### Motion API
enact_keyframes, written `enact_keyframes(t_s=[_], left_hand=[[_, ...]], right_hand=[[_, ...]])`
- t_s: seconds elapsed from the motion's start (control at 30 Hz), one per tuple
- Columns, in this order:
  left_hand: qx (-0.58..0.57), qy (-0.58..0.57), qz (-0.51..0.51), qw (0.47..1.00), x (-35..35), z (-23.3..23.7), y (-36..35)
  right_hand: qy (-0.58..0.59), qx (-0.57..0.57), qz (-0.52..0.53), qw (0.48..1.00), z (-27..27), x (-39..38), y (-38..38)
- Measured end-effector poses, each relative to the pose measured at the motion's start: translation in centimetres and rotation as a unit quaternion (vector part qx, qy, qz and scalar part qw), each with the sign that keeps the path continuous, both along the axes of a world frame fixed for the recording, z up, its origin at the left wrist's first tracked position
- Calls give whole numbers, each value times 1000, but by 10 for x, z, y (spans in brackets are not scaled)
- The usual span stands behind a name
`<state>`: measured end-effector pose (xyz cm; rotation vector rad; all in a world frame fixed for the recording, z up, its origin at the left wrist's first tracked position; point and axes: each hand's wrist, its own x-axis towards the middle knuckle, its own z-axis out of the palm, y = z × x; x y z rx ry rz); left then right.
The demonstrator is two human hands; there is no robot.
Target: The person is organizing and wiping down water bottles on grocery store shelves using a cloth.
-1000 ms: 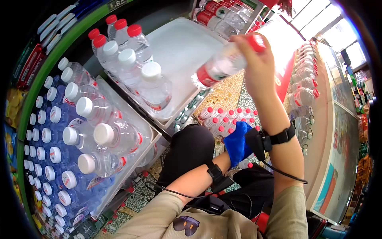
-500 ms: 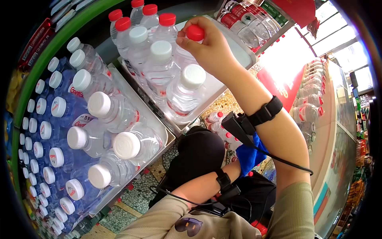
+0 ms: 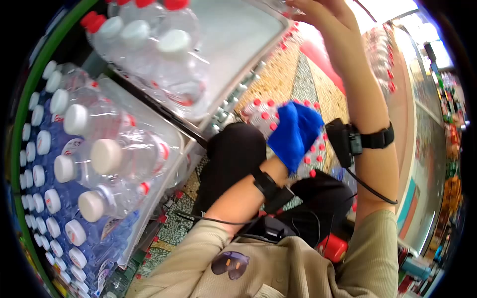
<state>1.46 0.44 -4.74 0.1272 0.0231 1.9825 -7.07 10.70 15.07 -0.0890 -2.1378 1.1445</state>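
My left hand (image 3: 280,168) is low in front of my knees, with a blue cloth (image 3: 296,130) bunched over and in it. The cloth hides most of its fingers. At the top edge, my right hand (image 3: 334,17) grips a clear plastic bottle (image 3: 276,5), which is partly cut off by the frame. Below and left of it lies a whitish metal tray (image 3: 233,47). Several clear bottles stand on its left half, some with red caps (image 3: 176,4), some with white caps (image 3: 174,40).
A second tray (image 3: 171,144) at left carries large white-capped bottles (image 3: 107,155). Beyond it stand rows of blue-tinted bottles (image 3: 52,200) along a green rim (image 3: 19,124). Red-capped bottles (image 3: 261,115) stand on the floor beyond my knees. A counter (image 3: 405,99) runs along the right.
My right hand has moved up and right, away from the tray, with the bottle. The left hand and blue cloth have risen into fuller view. The camera view has shifted.
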Motion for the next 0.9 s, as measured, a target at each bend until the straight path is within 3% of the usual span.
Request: enact_keyframes(t_s=[0.07,0.17,0.27,0.33,0.4,0.47,0.53,0.6,0.83,0.9], left_hand=[[-53,47,12,997,-12,2,0],[-106,70,-2,992,-16,13,-9],[-148,54,-36,987,-13,23,-11],[-183,64,-51,980,-10,29,-9],[-163,52,-54,984,-5,18,-1],[-150,76,-36,985,0,10,6],[-152,83,-54,984,4,10,7],[-179,105,-70,976,7,11,13],[-243,159,-83,953,13,31,22],[-211,145,-71,964,17,27,23]], right_hand=[[-77,6,-121,990,-13,76,18],[-250,-87,-288,920,-71,192,40],[-411,-210,-359,811,-176,294,44],[-540,-224,-389,712,-246,338,31],[-621,-180,-326,689,-287,355,17],[-638,-138,-366,663,-353,383,7],[-685,-172,-396,587,-366,381,-9],[-691,-213,-397,566,-391,390,-19],[-708,-231,-408,529,-398,381,-22],[-728,-201,-381,533,-395,381,-20]])
